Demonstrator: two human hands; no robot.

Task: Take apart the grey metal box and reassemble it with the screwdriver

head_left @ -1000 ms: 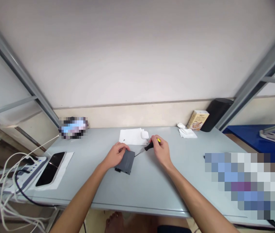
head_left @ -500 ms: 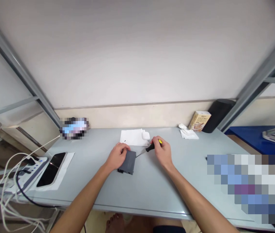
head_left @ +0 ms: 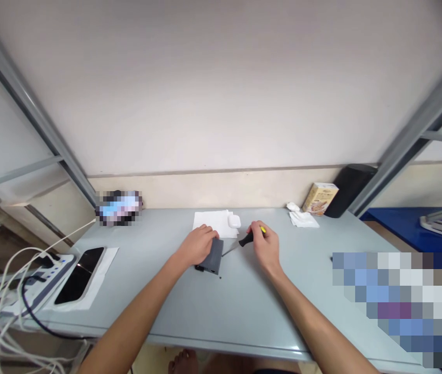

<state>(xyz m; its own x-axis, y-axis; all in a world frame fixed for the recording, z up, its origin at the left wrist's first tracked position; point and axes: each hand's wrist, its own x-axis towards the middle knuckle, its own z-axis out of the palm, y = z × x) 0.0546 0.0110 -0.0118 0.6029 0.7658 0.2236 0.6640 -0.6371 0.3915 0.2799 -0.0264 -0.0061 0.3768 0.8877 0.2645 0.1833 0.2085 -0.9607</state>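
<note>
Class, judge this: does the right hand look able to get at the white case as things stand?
Probably yes: the white case lies close to the right hand, with nothing visible between them, though that hand is holding a screwdriver.

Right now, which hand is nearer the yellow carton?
Right. The right hand is left of the carton, holding a screwdriver; the left hand, farther left, holds the gray box.
</note>
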